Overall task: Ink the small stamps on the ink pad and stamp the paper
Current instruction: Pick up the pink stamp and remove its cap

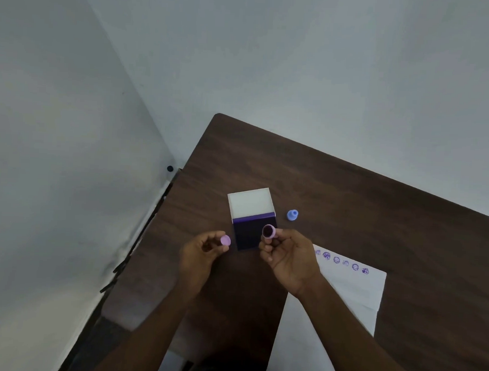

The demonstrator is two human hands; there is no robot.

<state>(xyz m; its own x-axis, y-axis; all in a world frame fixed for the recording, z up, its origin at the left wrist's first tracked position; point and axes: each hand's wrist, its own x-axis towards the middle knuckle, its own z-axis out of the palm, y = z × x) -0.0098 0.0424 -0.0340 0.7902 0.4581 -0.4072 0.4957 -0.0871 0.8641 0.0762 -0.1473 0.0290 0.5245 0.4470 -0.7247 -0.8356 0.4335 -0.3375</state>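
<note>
The right hand [288, 257] pinches a pink stamp [269, 232], inked face up, over the open ink pad [251, 222]. The left hand [201, 253] pinches its pink cap [225, 240]. A blue stamp [292, 215] stands right of the pad; the stamped paper [345, 290] lies near-right on the bench [377, 208].

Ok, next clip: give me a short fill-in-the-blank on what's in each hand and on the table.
1. The right hand holds a pink stamp with its inked face turned ____.
2. The left hand pinches a pink ____.
3. The ink pad lid stands ____.
4. A ____ stamp sits beyond the paper.

Missing: up; cap; open; blue
</note>
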